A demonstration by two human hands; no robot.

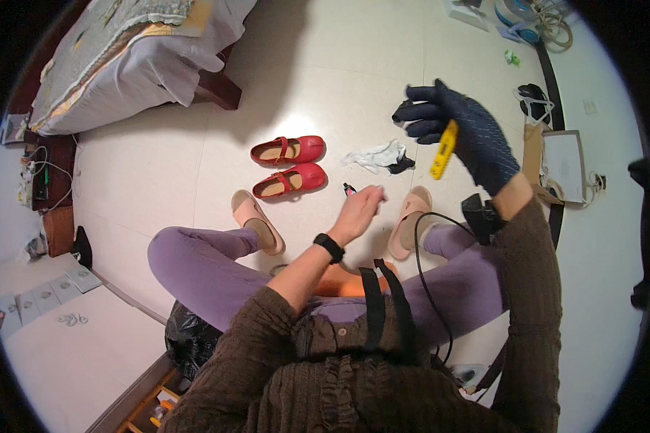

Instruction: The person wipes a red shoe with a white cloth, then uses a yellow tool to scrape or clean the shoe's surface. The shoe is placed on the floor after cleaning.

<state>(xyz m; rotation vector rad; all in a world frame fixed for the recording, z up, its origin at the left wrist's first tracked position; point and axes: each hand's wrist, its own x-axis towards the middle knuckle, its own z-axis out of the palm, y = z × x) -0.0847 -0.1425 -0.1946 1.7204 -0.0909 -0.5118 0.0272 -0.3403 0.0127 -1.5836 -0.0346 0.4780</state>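
My bare left hand (361, 213), with a black band at the wrist, hovers over the floor between my feet. Its fingers reach out to the right, loosely bent, and nothing shows in them. Just beyond it lies a small black tube-like item (349, 189). My right hand (464, 130) is raised at the right in a dark blue glove, fingers stretched leftward and apart. A yellow strip with black marks (444, 150) lies against the glove; whether it is attached I cannot tell. A small dark thing (403, 112) shows by the gloved fingertips, its kind unclear.
Red strap shoes (289, 166) sit left of centre. A crumpled white cloth (375, 156) with a black piece lies right of them. A bed (144, 79) stands far left, an opened cardboard box (534, 155) by the right wall. A black cable (426, 285) crosses my right leg.
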